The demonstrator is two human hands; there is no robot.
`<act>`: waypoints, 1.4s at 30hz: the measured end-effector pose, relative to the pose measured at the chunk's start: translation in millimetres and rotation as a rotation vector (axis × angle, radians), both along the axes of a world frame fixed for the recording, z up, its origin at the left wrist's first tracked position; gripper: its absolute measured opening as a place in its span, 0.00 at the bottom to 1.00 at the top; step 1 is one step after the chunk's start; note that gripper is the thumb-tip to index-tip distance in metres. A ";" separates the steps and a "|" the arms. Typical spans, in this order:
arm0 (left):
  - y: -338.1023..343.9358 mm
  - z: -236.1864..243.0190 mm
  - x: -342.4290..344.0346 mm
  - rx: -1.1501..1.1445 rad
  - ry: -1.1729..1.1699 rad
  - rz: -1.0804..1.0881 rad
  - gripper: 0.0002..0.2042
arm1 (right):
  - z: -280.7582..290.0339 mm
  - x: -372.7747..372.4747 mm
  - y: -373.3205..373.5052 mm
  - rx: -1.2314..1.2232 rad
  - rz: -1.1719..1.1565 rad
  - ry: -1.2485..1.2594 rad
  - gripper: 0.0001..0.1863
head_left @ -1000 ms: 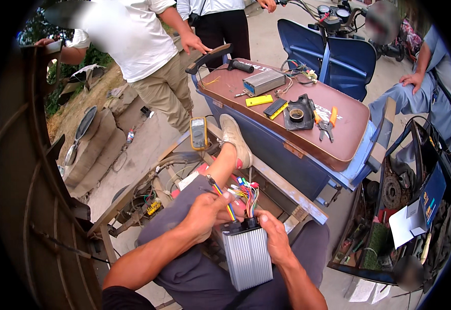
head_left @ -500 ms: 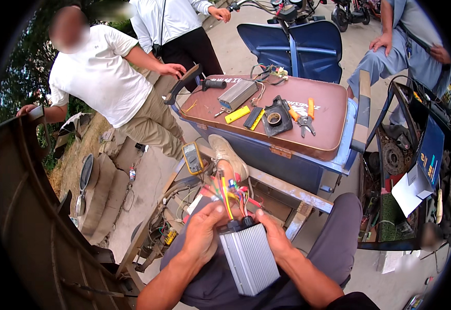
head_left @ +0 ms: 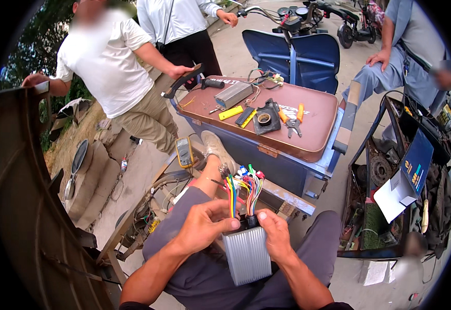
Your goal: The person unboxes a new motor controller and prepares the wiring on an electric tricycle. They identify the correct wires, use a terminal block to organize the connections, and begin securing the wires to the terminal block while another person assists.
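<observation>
A finned aluminium controller box [head_left: 247, 254] is held upright over my lap. My left hand [head_left: 208, 226] is closed at its top left, around a bundle of yellow, green and blue wires [head_left: 231, 194]. My right hand [head_left: 272, 232] grips the box's upper right. A second wire bunch [head_left: 254, 188] with small coloured plugs rises from the box beside my right thumb. Beyond my foot [head_left: 218, 152] sits a yellow multimeter [head_left: 184, 152]. On the brown padded seat [head_left: 318, 124] lie another controller [head_left: 233, 93], yellow-black pieces [head_left: 247, 117], a tape roll [head_left: 263, 119] and orange-handled pliers [head_left: 293, 125].
Two people [head_left: 99, 67] [head_left: 176, 23] stand at the far left; another person [head_left: 411, 36] is at the right. A metal frame [head_left: 292, 201] surrounds my legs. A dark panel [head_left: 34, 196] fills the left side, a cluttered tool crate [head_left: 370, 170] the right.
The box has stayed between my hands. My left hand has shifted on the coloured wires, which now stand more upright. The camera view has shifted slightly.
</observation>
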State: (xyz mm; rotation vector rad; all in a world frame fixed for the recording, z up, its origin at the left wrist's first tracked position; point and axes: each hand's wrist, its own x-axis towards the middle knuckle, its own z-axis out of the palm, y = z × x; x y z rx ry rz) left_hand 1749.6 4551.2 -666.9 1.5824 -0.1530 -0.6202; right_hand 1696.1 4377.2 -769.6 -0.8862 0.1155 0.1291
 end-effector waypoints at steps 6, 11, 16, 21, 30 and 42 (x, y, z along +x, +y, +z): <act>-28.3 0.7 -3.2 0.071 -0.043 -0.050 0.20 | 1.8 -6.0 -31.0 -0.136 -0.080 -0.109 0.15; -39.3 -0.4 4.4 0.115 -0.007 -0.123 0.20 | 2.2 -6.3 -47.8 -0.137 -0.091 -0.140 0.15; -36.8 -5.8 6.8 0.060 -0.023 -0.199 0.19 | -12.5 -7.8 -44.0 0.134 0.019 -0.002 0.16; -41.7 -1.7 0.6 0.083 -0.021 -0.112 0.17 | -10.4 -11.8 -40.3 0.032 -0.067 -0.009 0.16; -21.3 -15.3 -1.3 0.316 -0.400 -0.131 0.13 | 12.6 -16.8 -38.5 -0.362 -0.137 -0.126 0.16; 1.5 -20.8 2.7 0.169 -0.211 -0.158 0.13 | -13.0 -4.5 -15.8 -0.083 0.060 -0.017 0.18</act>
